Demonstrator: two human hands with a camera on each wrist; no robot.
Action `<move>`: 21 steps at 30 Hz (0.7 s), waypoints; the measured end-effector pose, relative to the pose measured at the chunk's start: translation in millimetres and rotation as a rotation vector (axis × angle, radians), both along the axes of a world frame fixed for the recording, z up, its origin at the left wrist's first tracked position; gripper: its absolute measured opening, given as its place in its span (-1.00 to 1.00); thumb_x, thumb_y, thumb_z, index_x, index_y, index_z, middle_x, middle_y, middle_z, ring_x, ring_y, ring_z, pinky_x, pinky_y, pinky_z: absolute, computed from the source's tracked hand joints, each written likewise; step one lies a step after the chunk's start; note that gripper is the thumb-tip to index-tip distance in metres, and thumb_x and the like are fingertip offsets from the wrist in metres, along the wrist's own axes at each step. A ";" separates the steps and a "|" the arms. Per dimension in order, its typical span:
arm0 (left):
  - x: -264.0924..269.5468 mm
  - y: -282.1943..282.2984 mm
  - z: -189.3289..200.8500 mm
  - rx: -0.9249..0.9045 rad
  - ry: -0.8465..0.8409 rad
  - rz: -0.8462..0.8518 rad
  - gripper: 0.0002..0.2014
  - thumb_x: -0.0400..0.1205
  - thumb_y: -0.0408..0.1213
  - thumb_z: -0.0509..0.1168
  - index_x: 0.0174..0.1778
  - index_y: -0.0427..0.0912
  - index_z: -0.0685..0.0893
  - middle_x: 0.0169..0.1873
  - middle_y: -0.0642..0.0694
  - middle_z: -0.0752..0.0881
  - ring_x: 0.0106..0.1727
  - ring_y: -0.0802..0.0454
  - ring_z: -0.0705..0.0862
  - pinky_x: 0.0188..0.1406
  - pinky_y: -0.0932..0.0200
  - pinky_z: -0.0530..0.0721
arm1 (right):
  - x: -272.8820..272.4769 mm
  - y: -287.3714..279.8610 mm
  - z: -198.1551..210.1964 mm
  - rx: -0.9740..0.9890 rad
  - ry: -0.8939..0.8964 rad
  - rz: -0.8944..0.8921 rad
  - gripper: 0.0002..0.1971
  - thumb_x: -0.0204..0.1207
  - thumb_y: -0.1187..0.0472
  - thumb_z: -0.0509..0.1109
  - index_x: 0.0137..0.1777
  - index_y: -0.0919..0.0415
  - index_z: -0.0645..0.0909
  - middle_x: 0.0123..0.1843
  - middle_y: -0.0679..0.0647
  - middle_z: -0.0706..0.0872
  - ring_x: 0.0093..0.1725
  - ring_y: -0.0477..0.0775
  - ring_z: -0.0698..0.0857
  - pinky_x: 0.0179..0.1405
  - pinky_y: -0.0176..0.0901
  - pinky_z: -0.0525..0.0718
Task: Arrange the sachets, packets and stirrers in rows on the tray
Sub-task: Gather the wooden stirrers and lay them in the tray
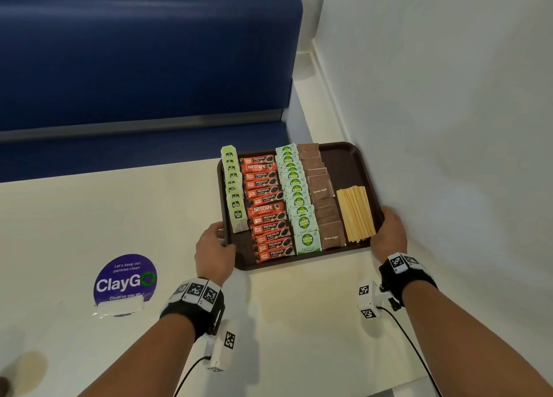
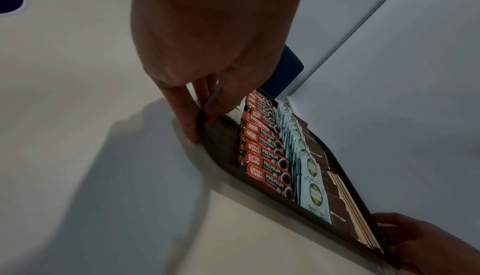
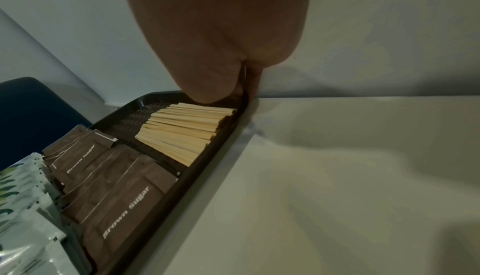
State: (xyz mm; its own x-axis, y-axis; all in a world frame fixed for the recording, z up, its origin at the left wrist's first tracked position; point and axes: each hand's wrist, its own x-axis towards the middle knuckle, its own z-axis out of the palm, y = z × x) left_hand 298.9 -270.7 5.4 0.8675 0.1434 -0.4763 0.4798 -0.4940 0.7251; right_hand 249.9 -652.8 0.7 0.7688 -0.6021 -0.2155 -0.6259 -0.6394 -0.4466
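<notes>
A dark brown tray (image 1: 344,163) lies on the white counter against the right wall. On it run rows of green tea bags (image 1: 233,187), red coffee sticks (image 1: 266,208), coco sugar sachets (image 1: 296,196), brown sugar packets (image 1: 321,193) and wooden stirrers (image 1: 356,214). My left hand (image 1: 214,247) grips the tray's left rim, thumb over the edge (image 2: 215,103) and fingers (image 2: 187,119) outside. My right hand (image 1: 389,232) grips the right rim beside the stirrers (image 3: 187,129), thumb inside the tray (image 3: 207,86).
A purple round ClayGo sticker (image 1: 125,280) and a small clear wrapper (image 1: 119,307) lie on the counter to the left. A blue padded bench (image 1: 143,61) stands behind the counter. The white wall (image 1: 449,127) runs close along the tray's right side.
</notes>
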 end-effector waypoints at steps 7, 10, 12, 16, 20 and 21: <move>1.1 1.5 -1.2 -0.006 -0.004 0.003 -0.48 0.63 -0.59 0.44 0.52 -0.16 0.68 0.16 -0.19 0.86 0.12 -0.19 0.86 0.22 -0.28 0.86 | -0.1 -0.1 -2.0 -0.011 0.022 -0.016 -0.25 0.48 0.58 0.55 0.67 0.29 0.43 0.49 0.30 0.64 0.50 0.35 0.62 0.49 0.20 0.64; 1.2 3.1 -2.2 -0.010 -0.008 0.004 -0.48 0.62 -0.61 0.43 0.51 -0.18 0.69 0.14 -0.20 0.86 0.10 -0.19 0.86 0.21 -0.24 0.87 | 0.3 -0.1 -2.3 -0.012 0.018 -0.014 -0.24 0.47 0.61 0.54 0.67 0.30 0.43 0.49 0.31 0.64 0.50 0.36 0.62 0.49 0.21 0.64; 0.9 2.9 -2.0 -0.009 -0.009 -0.003 -0.47 0.63 -0.61 0.43 0.53 -0.18 0.68 0.18 -0.21 0.86 0.13 -0.20 0.86 0.22 -0.26 0.87 | 0.7 -0.2 -3.0 -0.017 0.022 -0.005 -0.27 0.46 0.59 0.56 0.63 0.28 0.47 0.43 0.30 0.67 0.45 0.36 0.65 0.45 0.24 0.70; 0.0 3.2 -1.0 -0.017 -0.009 -0.012 -0.46 0.65 -0.61 0.41 0.56 -0.18 0.65 0.21 -0.24 0.85 0.16 -0.21 0.85 0.23 -0.25 0.87 | 1.2 1.0 -2.5 -0.033 0.049 0.000 -0.27 0.46 0.59 0.56 0.62 0.29 0.47 0.41 0.29 0.66 0.44 0.35 0.65 0.44 0.25 0.71; -1.3 9.6 2.2 -0.017 -0.029 -0.023 -0.47 0.69 -0.54 0.42 0.61 -0.18 0.61 0.36 -0.19 0.75 0.20 -0.16 0.82 0.22 -0.08 0.84 | -3.1 8.2 0.0 -0.137 0.103 -0.002 -0.23 0.43 0.58 0.56 0.64 0.33 0.43 0.52 0.35 0.59 0.53 0.39 0.57 0.52 0.31 0.64; -2.5 14.1 4.6 0.001 -0.048 -0.015 -0.48 0.71 -0.50 0.43 0.62 -0.19 0.60 0.39 -0.17 0.70 0.21 -0.14 0.80 0.22 -0.03 0.80 | -5.3 13.7 4.6 -0.175 0.108 -0.007 -0.23 0.43 0.57 0.57 0.64 0.34 0.43 0.54 0.35 0.57 0.54 0.40 0.55 0.53 0.31 0.62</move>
